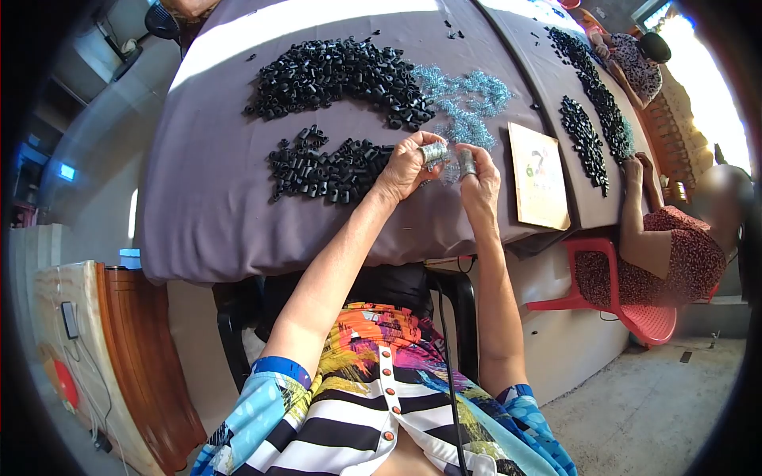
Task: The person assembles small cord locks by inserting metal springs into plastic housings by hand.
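My left hand (406, 168) is raised over the near edge of the black pieces, its fingers closed in a pinch. A greyish wrapping (433, 154) covers one or more of its fingers. Close beside it, my right hand (481, 184) is closed too, with a similar wrapping (467, 163) on a finger. Whatever lies between the fingertips is too small to make out. Just beyond both hands lies a pile of small, shiny, bluish wire pieces (468, 101) that look like springs. Short black tubular pieces (329, 170) lie left of my left hand.
A larger heap of black pieces (333, 79) lies farther back on the grey-brown tablecloth (206, 174). A printed booklet (538, 176) lies right of my right hand. On the right, a person in a patterned top (679, 246) sits on a red chair (591, 250); another person (635, 67) works farther back.
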{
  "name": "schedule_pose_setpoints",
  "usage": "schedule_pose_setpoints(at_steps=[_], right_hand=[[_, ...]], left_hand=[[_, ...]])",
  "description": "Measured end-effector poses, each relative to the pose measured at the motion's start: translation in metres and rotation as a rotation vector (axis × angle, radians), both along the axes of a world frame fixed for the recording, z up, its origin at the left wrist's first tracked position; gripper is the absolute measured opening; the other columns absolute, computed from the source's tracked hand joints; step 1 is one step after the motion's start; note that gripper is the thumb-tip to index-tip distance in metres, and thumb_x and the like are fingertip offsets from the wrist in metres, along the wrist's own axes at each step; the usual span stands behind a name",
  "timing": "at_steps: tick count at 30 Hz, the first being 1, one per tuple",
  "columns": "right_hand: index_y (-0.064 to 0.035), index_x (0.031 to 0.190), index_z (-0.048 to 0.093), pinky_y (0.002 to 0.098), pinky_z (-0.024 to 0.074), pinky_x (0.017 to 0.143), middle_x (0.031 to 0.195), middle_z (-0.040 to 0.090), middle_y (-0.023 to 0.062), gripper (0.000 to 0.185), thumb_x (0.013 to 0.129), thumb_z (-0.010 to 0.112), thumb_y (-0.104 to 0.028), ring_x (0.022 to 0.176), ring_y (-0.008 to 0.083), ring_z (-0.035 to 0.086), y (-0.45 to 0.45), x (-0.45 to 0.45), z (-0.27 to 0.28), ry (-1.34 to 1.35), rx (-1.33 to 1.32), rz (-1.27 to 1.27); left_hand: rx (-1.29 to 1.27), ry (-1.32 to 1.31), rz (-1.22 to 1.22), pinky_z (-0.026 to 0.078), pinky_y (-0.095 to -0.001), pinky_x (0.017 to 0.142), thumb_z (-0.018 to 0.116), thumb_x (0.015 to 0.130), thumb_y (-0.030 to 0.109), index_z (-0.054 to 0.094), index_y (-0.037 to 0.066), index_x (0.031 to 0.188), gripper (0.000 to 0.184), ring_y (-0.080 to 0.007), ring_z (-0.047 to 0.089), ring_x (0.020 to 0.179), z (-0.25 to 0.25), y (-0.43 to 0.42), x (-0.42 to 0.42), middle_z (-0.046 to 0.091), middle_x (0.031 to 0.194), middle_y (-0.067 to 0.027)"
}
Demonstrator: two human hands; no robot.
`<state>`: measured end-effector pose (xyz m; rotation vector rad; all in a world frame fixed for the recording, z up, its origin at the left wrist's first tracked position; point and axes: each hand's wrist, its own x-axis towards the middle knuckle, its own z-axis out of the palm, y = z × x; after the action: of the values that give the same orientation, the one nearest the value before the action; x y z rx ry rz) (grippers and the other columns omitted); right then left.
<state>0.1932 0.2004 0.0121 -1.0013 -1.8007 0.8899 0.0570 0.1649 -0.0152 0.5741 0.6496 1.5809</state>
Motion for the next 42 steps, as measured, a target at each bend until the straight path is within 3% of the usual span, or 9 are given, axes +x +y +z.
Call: schedule_pose_setpoints(at_steps=[5,14,17,23,32,35,38,39,42], right_hand=[[-0.0025,0.091,0.059,0.0273,0.0437,0.062,0.076,0.059,0.0078,0.012,0.081,0.054,-0.004,0.069,0.0132,0.055,-0.018,-0.002,0.020,-0.105,-0.005,0.037],[-0.0017,0.092,0.058,0.0278,0.0458,0.065,0.077,0.060,0.0075,0.029,0.070,0.043,0.010,0.070,0.0140,0.056,-0.001,0.001,-0.002,0.050,-0.177,0.045],[-0.0022,0.092,0.058,0.0264,0.0459,0.064,0.077,0.060,0.0072,0.030,0.070,0.042,0.012,0.069,0.0131,0.056,-0.004,-0.002,0.001,0.017,-0.023,0.047],[-0.0006,0.091,0.058,0.0232,0.0460,0.062,0.077,0.060,0.0055,0.030,0.071,0.041,0.015,0.066,0.0098,0.055,-0.004,-0.002,0.005,0.227,-0.206,0.145],[-0.0002,0.091,0.058,0.0220,0.0448,0.058,0.075,0.058,0.0025,0.012,0.087,0.049,-0.007,0.064,0.0088,0.054,-0.005,0.000,0.014,0.300,-0.357,0.181],[-0.0011,0.089,0.057,0.0276,0.0447,0.055,0.068,0.058,0.0059,0.014,0.088,0.049,-0.013,0.060,0.0121,0.053,-0.002,-0.003,0.013,0.108,-0.391,0.110],[-0.0021,0.087,0.054,0.0348,0.0437,0.055,0.064,0.056,0.0129,0.016,0.088,0.051,-0.017,0.057,0.0211,0.055,-0.004,-0.006,0.015,-0.228,-0.146,-0.019],[-0.0024,0.086,0.052,0.0390,0.0426,0.056,0.064,0.054,0.0178,0.017,0.088,0.050,-0.019,0.058,0.0300,0.054,-0.003,-0.005,0.011,-0.225,-0.017,-0.010],[-0.0025,0.086,0.052,0.0387,0.0431,0.057,0.066,0.056,0.0181,0.011,0.086,0.051,-0.014,0.060,0.0328,0.055,-0.005,0.001,0.009,-0.282,0.052,-0.027]], left_hand=[[0.012,0.065,0.020,0.049,-0.0199,0.057,0.052,0.085,0.007,0.053,0.006,0.098,0.013,-0.0086,0.056,0.072,-0.004,0.001,0.001,0.056,0.085,-0.0028],[0.025,0.093,-0.027,0.045,-0.0193,0.052,0.051,0.085,0.008,0.053,0.006,0.097,0.012,-0.0075,0.053,0.065,-0.003,0.000,-0.001,0.057,0.080,-0.0020],[0.005,0.065,-0.021,0.044,-0.0196,0.051,0.051,0.085,0.008,0.053,0.006,0.097,0.012,-0.0081,0.053,0.062,0.000,0.000,0.000,0.057,0.079,-0.0028],[0.018,0.026,-0.034,0.043,-0.0205,0.050,0.052,0.085,0.008,0.053,0.005,0.097,0.013,-0.0091,0.052,0.059,-0.002,0.001,-0.002,0.058,0.078,-0.0041],[0.027,0.009,-0.003,0.046,-0.0202,0.052,0.053,0.085,0.007,0.054,0.006,0.097,0.012,-0.0086,0.056,0.067,-0.003,0.001,0.001,0.059,0.084,-0.0037],[0.061,0.015,-0.017,0.046,-0.0201,0.052,0.053,0.085,0.008,0.054,0.006,0.097,0.012,-0.0086,0.056,0.070,-0.010,0.003,-0.001,0.059,0.085,-0.0035],[0.100,0.039,-0.041,0.046,-0.0196,0.053,0.055,0.084,0.010,0.054,0.006,0.098,0.014,-0.0080,0.056,0.070,-0.011,0.005,-0.003,0.059,0.085,-0.0027],[0.093,0.058,-0.035,0.046,-0.0195,0.053,0.055,0.084,0.010,0.054,0.006,0.098,0.014,-0.0078,0.056,0.070,-0.009,0.003,-0.003,0.059,0.085,-0.0023],[0.066,0.076,0.003,0.045,-0.0199,0.050,0.053,0.084,0.008,0.055,0.005,0.094,0.010,-0.0079,0.055,0.066,-0.002,0.001,0.002,0.058,0.082,-0.0024]])
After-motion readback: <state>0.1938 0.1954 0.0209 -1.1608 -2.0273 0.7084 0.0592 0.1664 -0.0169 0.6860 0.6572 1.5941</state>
